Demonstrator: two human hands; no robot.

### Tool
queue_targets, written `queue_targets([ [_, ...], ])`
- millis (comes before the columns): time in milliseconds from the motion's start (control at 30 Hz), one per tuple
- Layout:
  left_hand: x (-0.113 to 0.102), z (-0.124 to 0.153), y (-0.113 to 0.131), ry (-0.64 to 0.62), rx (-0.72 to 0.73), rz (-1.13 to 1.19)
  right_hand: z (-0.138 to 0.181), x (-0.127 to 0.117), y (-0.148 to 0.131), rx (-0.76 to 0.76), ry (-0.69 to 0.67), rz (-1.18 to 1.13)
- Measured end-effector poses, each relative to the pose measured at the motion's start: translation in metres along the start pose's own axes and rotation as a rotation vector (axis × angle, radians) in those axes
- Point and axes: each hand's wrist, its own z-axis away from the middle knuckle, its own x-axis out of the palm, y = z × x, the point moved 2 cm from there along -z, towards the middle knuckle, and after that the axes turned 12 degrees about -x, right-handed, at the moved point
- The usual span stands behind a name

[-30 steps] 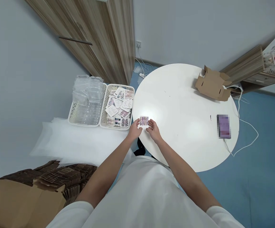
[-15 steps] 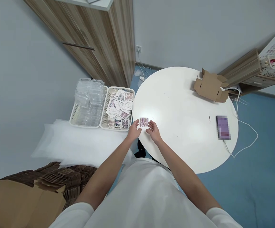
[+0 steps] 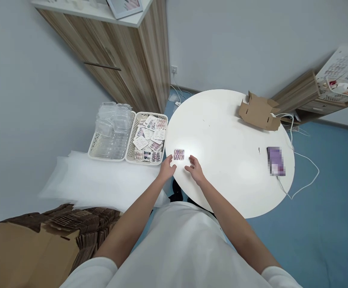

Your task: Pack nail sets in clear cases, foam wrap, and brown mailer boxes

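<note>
A small card of press-on nails (image 3: 179,154), purple-pink and set in two rows, lies flat on the round white table (image 3: 230,160) near its left edge. My left hand (image 3: 167,168) is just left of the card, fingers apart with nothing in them. On the other side, my right hand (image 3: 195,169) is open and a short gap separates it from the card. Left of the table, a white basket (image 3: 127,156) holds several more nail cards, some with their printed side up.
Another basket (image 3: 92,150) holds clear plastic boxes (image 3: 113,120). White foam sheets (image 3: 95,180) and folded cardboard boxes (image 3: 32,252) lie at lower left. On the table are an unfolded cardboard box (image 3: 259,113) and a blurred purple device (image 3: 276,161) with a white cable (image 3: 307,159).
My right hand has drawn away from the card, widening the gap. The card stays on the table between my hands. The whole view has shifted slightly.
</note>
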Motion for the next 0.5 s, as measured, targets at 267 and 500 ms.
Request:
queue_targets([
  [267, 0.002, 0.026, 0.008, 0.059, -0.018, -0.064, 0.023, -0.032, -0.014, 0.134, -0.113, 0.053],
  [500, 0.008, 0.080, -0.008, 0.055, -0.046, 0.060, 0.052, -0.059, -0.013, 0.134, -0.235, 0.021],
])
